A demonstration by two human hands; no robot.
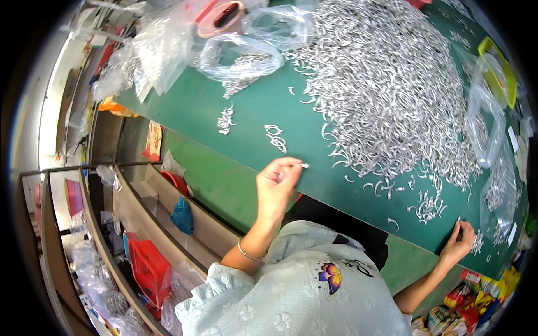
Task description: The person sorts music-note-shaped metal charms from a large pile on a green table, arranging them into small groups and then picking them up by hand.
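Left hand point(274, 187): thumb and fingertips pinching a small silver piece point(305, 166) above the green table point(325, 182), near edge, left of the large heap of curved silver pieces point(386, 84). Right hand point(456, 246), near right: fingers curled beside a small silver cluster point(477, 242), grip cannot be told. Writing: dark script on the pale shirt point(302, 291); print on the red-and-yellow packet point(152, 141), far left, too small to read.

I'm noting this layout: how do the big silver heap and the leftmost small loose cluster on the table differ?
The big heap spreads wide over the table; the small cluster covers one little patch. The heap is piled many pieces deep, the cluster holds far fewer. The heap lies farther right than the cluster. Both look silvery.
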